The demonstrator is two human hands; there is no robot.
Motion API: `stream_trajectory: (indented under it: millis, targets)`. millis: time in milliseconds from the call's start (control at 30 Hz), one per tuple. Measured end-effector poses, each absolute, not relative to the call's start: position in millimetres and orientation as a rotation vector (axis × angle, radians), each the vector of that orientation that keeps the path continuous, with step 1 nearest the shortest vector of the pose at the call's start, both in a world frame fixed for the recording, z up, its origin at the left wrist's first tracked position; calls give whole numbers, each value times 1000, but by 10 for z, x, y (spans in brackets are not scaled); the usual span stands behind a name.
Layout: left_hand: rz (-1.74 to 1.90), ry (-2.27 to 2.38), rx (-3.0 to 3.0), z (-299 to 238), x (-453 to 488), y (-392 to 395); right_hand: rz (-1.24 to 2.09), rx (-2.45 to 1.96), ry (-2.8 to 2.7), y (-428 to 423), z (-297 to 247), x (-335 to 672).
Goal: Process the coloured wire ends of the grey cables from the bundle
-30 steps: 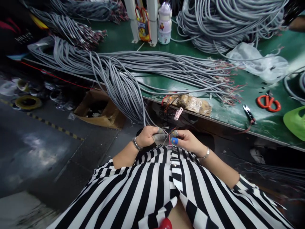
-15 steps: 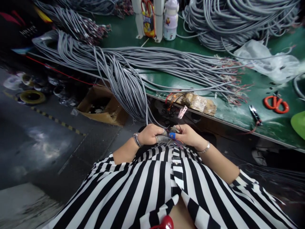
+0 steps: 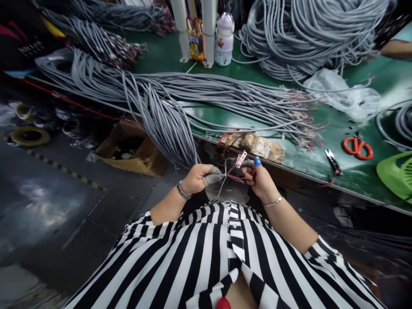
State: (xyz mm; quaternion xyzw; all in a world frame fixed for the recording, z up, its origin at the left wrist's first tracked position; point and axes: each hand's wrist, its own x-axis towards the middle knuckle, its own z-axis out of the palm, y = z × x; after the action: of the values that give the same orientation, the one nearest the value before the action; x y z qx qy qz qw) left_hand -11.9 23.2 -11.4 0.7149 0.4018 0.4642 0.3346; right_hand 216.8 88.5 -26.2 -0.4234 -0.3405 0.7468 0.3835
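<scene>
My left hand (image 3: 198, 178) is closed, with thumb and finger in grey covers pinching the end of a grey cable (image 3: 222, 175). Thin red, white and dark wires (image 3: 232, 175) fan out from that end. To their right is my right hand (image 3: 261, 182), its blue-capped thumb raised and its grey-covered index finger stretched left. The other fingers curl close to the red wire tips; whether they touch is unclear. A pink clip (image 3: 240, 159) shows just beyond the index finger. The large bundle of grey cables (image 3: 170, 124) hangs over the table edge towards my left hand.
On the green table (image 3: 322, 165) lie red-handled scissors (image 3: 357, 148), small cutters (image 3: 333, 162), a plastic bag (image 3: 343, 94) and a green basket (image 3: 395, 176). A bottle (image 3: 224, 39) stands behind. A cardboard box (image 3: 135, 161) sits below left. Another person's arm (image 3: 397, 48) appears far right.
My right hand has moved away from my left hand, up and to the right, and its thumb has lifted. The wires at the cable end now show spread apart. The view has shifted slightly.
</scene>
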Motion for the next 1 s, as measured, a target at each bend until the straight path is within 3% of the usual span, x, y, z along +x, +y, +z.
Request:
stream_trajectory:
  millis: [367, 1000]
  targets:
    - [1208, 1060, 1785, -216, 101, 523, 2046, -945, -773, 1001, -208, 1897]
    - [987, 1036, 1796, -263, 119, 598, 2017, -907, -591, 979, -346, 1827]
